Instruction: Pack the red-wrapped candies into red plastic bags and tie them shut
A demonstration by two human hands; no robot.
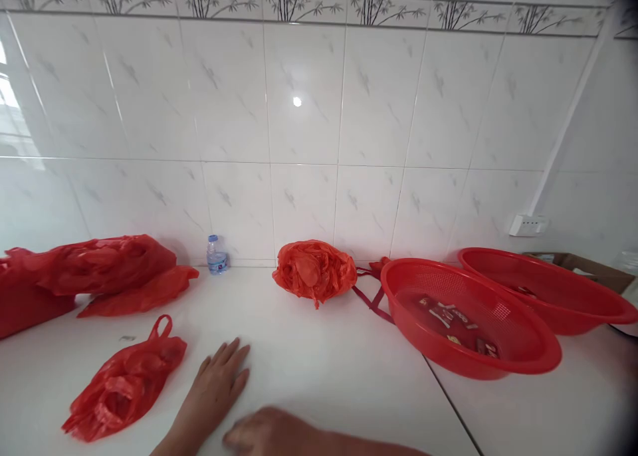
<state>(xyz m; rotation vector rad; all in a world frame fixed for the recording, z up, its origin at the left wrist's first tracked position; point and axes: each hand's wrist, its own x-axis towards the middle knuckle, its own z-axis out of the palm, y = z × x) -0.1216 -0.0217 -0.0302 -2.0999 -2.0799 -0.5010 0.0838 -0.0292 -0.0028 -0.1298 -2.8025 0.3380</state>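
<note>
**Left hand:** left hand [216, 379] flat on the counter [349, 376], palm down, fingers spread, pinching nothing.

**Right hand:** right hand [266, 433] low at the bottom edge, just beside the left, reaching in from the right. Fingers partly hidden; spread or curled cannot be told. Nothing seen in it.

**Nearest item:** red bag [124, 383], crumpled, handle loop up, lying just left of the left hand, not touched.

**Beside it:** pale scrap [127, 338] on the counter near the bag's handle.

**Far left:** larger red bags [90, 266] heaped toward the wall; bottle [216, 256] upright just right of them.

**Centre:** orange bag [314, 273] bunched against the wall; dark red strap [373, 296] runs from behind it to the front basket.

**Right:** front basket [468, 316], red mesh, tilted, overlapping the rear basket [543, 290], holding small packets [443, 316].

**Risks (judged):** dragging the strap could tip the front basket and spill the packets. A wide arm sweep could catch the bag handle, or topple the light bottle.
</note>
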